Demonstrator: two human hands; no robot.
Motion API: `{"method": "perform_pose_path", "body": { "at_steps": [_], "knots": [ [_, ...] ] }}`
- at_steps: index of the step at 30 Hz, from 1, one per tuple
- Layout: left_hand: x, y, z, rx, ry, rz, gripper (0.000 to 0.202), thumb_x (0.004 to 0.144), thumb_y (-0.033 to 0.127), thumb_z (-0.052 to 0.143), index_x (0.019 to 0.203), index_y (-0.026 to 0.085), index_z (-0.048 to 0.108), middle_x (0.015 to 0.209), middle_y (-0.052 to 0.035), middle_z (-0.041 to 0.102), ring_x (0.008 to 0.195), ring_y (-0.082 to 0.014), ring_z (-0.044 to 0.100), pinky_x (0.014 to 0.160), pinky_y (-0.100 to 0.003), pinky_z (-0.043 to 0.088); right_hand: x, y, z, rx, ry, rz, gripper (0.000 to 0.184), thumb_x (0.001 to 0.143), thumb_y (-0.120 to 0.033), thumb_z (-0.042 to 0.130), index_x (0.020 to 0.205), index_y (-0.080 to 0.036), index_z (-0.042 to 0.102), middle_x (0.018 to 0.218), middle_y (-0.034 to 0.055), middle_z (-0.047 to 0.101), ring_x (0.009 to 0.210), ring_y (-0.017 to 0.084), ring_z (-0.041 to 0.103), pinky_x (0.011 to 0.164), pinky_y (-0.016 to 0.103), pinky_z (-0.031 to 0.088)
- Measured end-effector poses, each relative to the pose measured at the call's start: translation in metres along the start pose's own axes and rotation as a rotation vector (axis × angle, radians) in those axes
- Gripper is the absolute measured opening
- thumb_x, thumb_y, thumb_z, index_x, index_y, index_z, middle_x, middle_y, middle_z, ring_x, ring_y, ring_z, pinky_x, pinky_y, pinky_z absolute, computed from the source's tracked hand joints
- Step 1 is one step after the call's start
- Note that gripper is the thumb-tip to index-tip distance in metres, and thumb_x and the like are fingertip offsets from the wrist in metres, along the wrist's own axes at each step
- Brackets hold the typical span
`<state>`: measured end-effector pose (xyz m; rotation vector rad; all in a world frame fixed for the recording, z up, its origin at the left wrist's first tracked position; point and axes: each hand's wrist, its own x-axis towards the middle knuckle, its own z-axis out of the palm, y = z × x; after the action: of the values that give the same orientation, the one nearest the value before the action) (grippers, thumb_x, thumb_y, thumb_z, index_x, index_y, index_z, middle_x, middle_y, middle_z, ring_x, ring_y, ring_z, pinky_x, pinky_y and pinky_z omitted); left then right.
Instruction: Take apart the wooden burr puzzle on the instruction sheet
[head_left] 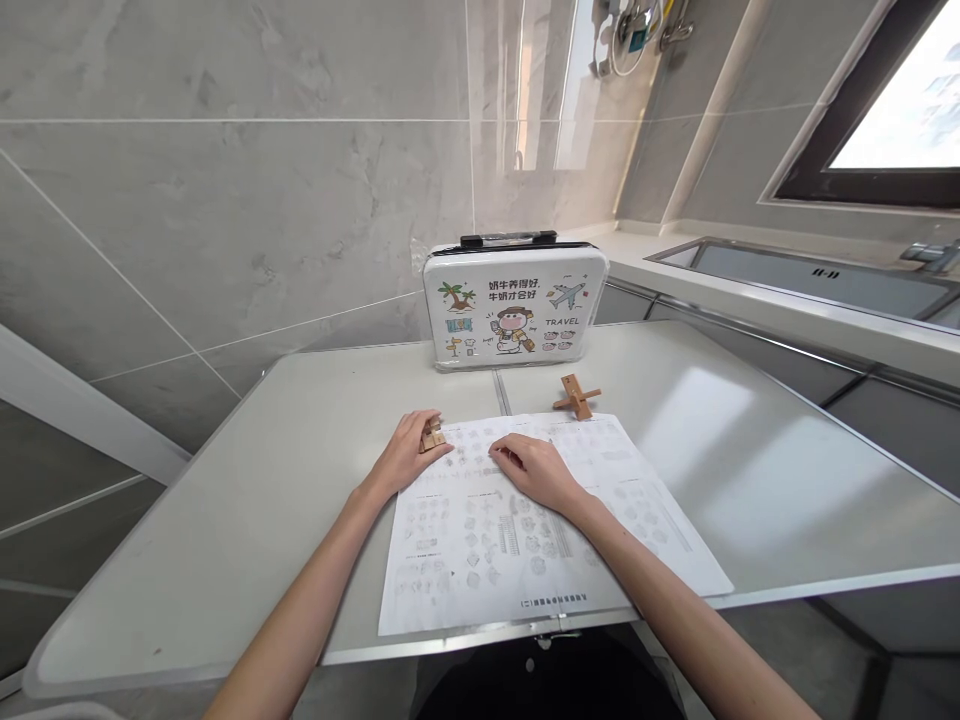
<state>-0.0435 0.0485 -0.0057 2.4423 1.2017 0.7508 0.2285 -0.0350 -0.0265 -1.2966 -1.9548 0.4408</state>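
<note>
Tabletop (247,500), pale grey and set against a tiled wall, carrying all items shown. Instruction sheet (540,540), large and white, printed with rows of small assembly diagrams, lying flat at the near edge. Illustrated case (514,305), white with a black handle and cartoon travel motifs, standing upright at the far edge against the wall. Right hand (536,472), resting palm down on the sheet, fingers loosely curled, holding nothing. Left hand (409,452), at the sheet's upper left corner, fingers closed around a small wooden puzzle piece (433,436). Wooden cross-shaped puzzle (577,396), lying on the table just beyond the sheet's far edge, apart from both hands.
</note>
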Motion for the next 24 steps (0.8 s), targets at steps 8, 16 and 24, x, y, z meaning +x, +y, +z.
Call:
{"method": "perform_pose_path", "body": {
  "at_steps": [8,16,24],
  "knots": [
    [0.000,0.002,-0.005,0.109,0.039,0.063,0.056,0.094,0.047,0.071,0.142,0.025,0.052,0.138,-0.0117,0.063,0.130,-0.0313,0.058,0.108,-0.049,0.050,0.002,-0.001,-0.001,0.005,-0.007,0.015,0.024,0.106,-0.030,0.050,0.099,-0.025,0.072,0.096,0.0037,0.078,0.085,0.021,0.071,0.075,0.032,0.050],
    [-0.006,0.045,-0.001,0.128,0.073,0.210,0.042,0.099,0.036,0.064,0.140,0.028,0.056,0.138,-0.0111,0.063,0.129,-0.0306,0.058,0.107,-0.049,0.051,0.009,0.000,-0.005,0.377,0.159,0.239,0.032,0.101,-0.050,0.056,0.091,-0.023,0.071,0.075,0.0013,0.070,0.065,0.018,0.061,0.063,0.031,0.048],
    [-0.011,0.064,0.012,0.114,0.021,0.348,0.012,0.100,0.027,0.061,0.109,0.026,0.069,0.111,-0.0070,0.070,0.103,-0.0244,0.066,0.094,-0.042,0.052,0.019,0.040,-0.025,1.417,0.483,0.575,0.036,0.091,-0.057,0.074,0.096,-0.022,0.064,0.072,-0.0032,0.059,0.046,0.007,0.043,0.035,0.020,0.039]
  ]
}}
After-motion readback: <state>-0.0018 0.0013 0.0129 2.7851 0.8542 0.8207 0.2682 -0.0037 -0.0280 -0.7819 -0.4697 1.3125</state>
